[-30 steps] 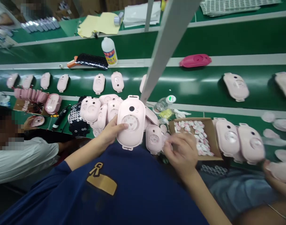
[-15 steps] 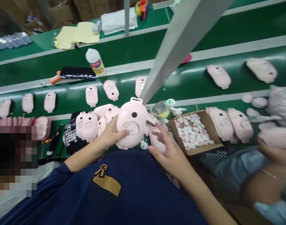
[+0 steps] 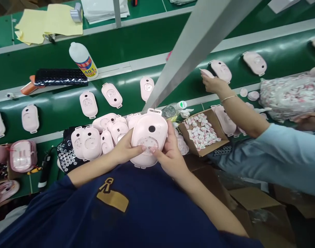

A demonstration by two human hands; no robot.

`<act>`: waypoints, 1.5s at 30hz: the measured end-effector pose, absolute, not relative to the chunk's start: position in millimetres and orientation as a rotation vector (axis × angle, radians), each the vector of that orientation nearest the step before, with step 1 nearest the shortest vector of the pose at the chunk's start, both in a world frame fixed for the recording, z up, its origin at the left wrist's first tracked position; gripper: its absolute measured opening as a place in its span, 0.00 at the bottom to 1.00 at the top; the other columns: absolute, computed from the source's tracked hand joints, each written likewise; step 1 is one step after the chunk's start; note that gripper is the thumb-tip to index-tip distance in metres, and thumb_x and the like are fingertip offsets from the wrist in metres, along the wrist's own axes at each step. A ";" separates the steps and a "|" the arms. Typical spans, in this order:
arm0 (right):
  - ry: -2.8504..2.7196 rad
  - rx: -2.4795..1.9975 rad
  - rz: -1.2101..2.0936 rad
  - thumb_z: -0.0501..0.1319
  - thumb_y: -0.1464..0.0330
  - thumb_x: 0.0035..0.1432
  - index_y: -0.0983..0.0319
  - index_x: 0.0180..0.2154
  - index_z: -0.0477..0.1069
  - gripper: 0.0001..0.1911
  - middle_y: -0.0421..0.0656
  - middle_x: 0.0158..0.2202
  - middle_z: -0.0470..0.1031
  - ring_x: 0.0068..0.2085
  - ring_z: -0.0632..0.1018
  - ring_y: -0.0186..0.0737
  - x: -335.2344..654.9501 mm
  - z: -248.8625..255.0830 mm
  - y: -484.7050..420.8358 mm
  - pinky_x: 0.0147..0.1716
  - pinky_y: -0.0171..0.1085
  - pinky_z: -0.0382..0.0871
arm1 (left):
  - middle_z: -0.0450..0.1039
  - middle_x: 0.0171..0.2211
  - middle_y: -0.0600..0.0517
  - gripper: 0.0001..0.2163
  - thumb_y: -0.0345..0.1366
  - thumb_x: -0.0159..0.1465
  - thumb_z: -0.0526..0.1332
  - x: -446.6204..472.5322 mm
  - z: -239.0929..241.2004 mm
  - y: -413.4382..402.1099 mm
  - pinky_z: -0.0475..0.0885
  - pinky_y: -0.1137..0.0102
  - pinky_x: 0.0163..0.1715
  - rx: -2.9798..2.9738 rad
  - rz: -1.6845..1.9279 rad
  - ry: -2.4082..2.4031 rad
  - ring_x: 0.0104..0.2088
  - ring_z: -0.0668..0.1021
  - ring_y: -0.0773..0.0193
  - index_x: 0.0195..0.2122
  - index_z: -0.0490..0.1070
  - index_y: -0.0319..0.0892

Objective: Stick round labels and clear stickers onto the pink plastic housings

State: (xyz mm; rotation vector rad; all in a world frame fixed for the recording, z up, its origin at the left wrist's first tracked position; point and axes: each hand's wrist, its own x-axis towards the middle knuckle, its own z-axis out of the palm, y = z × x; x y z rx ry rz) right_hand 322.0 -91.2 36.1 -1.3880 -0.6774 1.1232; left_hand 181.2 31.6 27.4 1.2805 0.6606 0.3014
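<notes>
My left hand [image 3: 126, 148] grips the left side of a pale pink plastic case [image 3: 141, 126], thumb across its oval window. My right hand [image 3: 173, 156] holds the right side, its thumb also on the window. A round black spot lies above the window, and a strap loop tops the case. Left of it, several similar pink cases [image 3: 91, 144] lie piled, some on black bubble wrap [image 3: 65, 151]. To the right, a cardboard box [image 3: 215, 147] contains many small white-and-pink pieces [image 3: 201, 129]. A clear bottle [image 3: 170, 111] with a green-and-white cap lies behind my right hand.
A grey metal post [image 3: 184, 57] slants down close beyond the held case. Pink cases sit along the green belt [image 3: 126, 77]. A white glue bottle [image 3: 83, 61] stands behind it. At right, a co-worker's hand [image 3: 211, 83] reaches over the belt holding a pink part.
My right hand has moved in from beside the case and closed on its right side. The view has shifted. A co-worker's arm now extends over the belt at right.
</notes>
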 end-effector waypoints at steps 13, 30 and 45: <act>-0.655 -1.412 1.222 0.68 0.54 0.58 0.48 0.73 0.36 0.54 0.43 0.73 0.52 0.70 0.62 0.49 313.9 28.7 -63.6 0.69 0.54 0.59 | 0.67 0.63 0.38 0.38 0.46 0.57 0.71 163.7 23.7 45.9 0.68 0.52 0.60 1.311 0.331 0.660 0.62 0.70 0.40 0.65 0.61 0.39; -0.783 -1.492 1.160 0.65 0.57 0.60 0.46 0.73 0.37 0.50 0.38 0.74 0.50 0.72 0.57 0.51 321.6 29.7 -65.7 0.71 0.57 0.51 | 0.69 0.61 0.39 0.38 0.38 0.54 0.71 165.2 25.8 43.2 0.68 0.51 0.60 1.300 0.322 0.715 0.61 0.71 0.41 0.65 0.60 0.40; -0.631 -1.523 1.014 0.68 0.59 0.58 0.43 0.63 0.63 0.32 0.44 0.59 0.74 0.48 0.81 0.45 349.3 28.1 -105.9 0.51 0.47 0.77 | 0.74 0.55 0.43 0.32 0.45 0.53 0.73 89.1 -15.9 136.1 0.73 0.60 0.55 1.198 1.005 1.094 0.55 0.77 0.50 0.56 0.63 0.43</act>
